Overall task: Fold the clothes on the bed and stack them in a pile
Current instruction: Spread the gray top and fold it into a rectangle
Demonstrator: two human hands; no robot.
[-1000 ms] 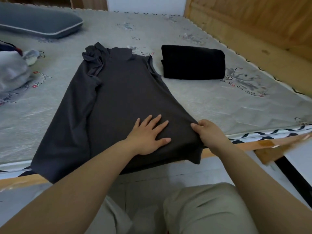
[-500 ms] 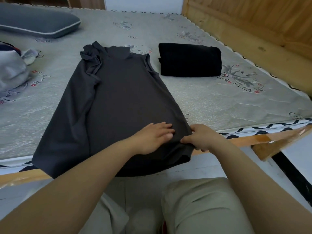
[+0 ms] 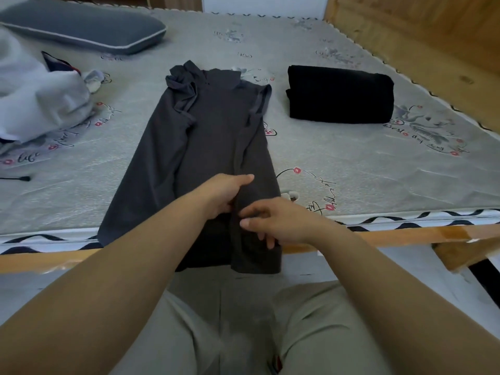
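A dark grey long-sleeved shirt (image 3: 205,136) lies lengthwise on the mattress (image 3: 351,171), with its hem hanging over the bed's front edge. Its right side is folded over toward the middle as a narrow flap. My left hand (image 3: 224,193) lies on the shirt along the fold line. Its index finger is straight and its other fingers are partly hidden under the flap. My right hand (image 3: 276,220) rests on top of the flap near the hem, fingers loosely bent and spread, not pinching the cloth. A folded black garment (image 3: 341,96) sits on the mattress to the right of the shirt.
A heap of white and grey unfolded clothes (image 3: 35,98) lies at the left. A grey pillow (image 3: 81,31) is at the far left corner. Wooden panelling (image 3: 419,36) borders the bed's right side, and a wooden rail (image 3: 405,234) runs along the front edge.
My right hand has carried the shirt's right edge leftward over the body and let go of it. My left hand has slid to the fold line. The view has shifted left.
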